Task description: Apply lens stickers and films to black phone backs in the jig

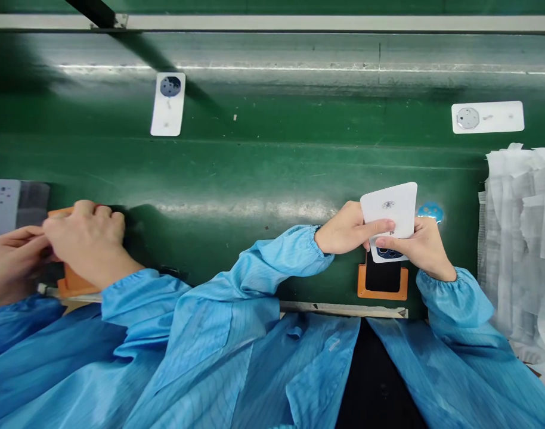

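Note:
A white phone back cover (395, 202), with rounded corners and a dark camera area at its lower end, is held up between both my hands. My left hand (346, 229) grips its left side, thumb across the face. On the lower right, my right hand (422, 244) pinches it with the thumb on top; the fingers behind are hidden. A blue round film with holes (430, 212) shows just above my right hand; whether it touches the fingers I cannot tell. Below the cover lies an orange frame with a black middle (382, 294), partly hidden by it.
On the green conveyor surface (254, 173) lie two more white covers, one at the back left (169, 113) and one at the back right (500, 116). White sheets (518, 238) are stacked at right. A co-worker's hands (87, 238) work over another orange frame at left.

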The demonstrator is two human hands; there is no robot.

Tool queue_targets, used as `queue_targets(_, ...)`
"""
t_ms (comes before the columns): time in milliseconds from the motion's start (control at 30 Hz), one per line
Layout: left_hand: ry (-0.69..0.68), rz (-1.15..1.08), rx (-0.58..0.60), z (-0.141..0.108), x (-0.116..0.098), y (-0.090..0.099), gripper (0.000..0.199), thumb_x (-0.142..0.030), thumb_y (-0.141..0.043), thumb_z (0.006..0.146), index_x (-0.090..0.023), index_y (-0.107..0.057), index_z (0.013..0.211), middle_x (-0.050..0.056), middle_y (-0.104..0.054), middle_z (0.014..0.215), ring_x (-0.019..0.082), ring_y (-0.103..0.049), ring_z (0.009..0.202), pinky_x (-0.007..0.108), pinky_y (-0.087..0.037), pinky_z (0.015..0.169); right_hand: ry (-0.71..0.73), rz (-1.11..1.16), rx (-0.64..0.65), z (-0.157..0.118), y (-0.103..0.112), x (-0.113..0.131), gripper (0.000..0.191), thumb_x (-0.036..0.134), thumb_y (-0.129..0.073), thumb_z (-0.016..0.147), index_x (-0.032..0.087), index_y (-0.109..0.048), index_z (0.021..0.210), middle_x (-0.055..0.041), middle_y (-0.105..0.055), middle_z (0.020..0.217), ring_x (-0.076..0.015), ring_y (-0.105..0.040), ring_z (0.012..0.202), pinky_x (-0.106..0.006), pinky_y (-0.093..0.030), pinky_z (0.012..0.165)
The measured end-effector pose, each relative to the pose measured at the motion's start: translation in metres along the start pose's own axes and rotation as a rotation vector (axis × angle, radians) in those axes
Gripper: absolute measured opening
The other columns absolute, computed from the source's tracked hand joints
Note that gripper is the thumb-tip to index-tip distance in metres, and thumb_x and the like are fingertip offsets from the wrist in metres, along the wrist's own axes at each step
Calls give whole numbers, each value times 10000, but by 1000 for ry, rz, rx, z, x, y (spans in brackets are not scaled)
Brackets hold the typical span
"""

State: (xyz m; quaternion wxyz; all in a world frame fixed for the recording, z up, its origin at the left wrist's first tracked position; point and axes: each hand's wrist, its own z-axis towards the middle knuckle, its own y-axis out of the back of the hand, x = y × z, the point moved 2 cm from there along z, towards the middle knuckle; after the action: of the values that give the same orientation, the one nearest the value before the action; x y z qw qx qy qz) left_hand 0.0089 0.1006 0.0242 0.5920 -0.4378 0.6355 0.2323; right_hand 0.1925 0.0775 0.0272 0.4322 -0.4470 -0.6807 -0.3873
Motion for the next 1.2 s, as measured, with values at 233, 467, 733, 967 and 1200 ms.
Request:
queue_targets(233,-187,-168,-324,7,-11,8,531,-627,-782,859,-119,-744,1007,93,-797,916,163,-727,641,250,-626,559,646,-513,-696,-11,11,14,270,281,-849,843,227,-739,1084,-76,-750,1046,-252,-721,945,-419,-610,840)
queue_targets(467,-307,109,-391,-6,11,-15,444,-590,-643,983,-179,-808,1021,54,-818,963,207,-778,828,330,-668,802,888,-682,-736,-9,-7,14,176,110,-779,870,224,-712,986,-43,-763,900,-201,-738,813,-336,-604,752)
queue_targets(733,-506,325,-361,-11,8,-18,315,-428,-586,1055,-242,-782,1217,29,-821,1115,189,-796,928,290,-652,823,838,-656,-752,-11,-8,13,67,164,-734,920,226,-709,927,-25,-771,854,-178,-742,775,-309,-590,716)
queue_targets(967,-532,327,-325,-12,2,-21,301,-357,-604,1053,-237,-755,1284,39,-787,1254,188,-783,1088,280,-639,964,807,-560,-725,-10,-7,11,74,145,-734,905,215,-709,909,-31,-768,852,-176,-740,790,-309,-596,731)
queue_targets(1200,-475,307,-296,-13,-2,-21,305,-403,-599,1047,-271,-776,1257,37,-785,1259,215,-770,1133,314,-630,999,682,-586,-735,-12,-9,14,106,276,-670,959,240,-685,862,-42,-771,832,-207,-749,786,-368,-620,732)
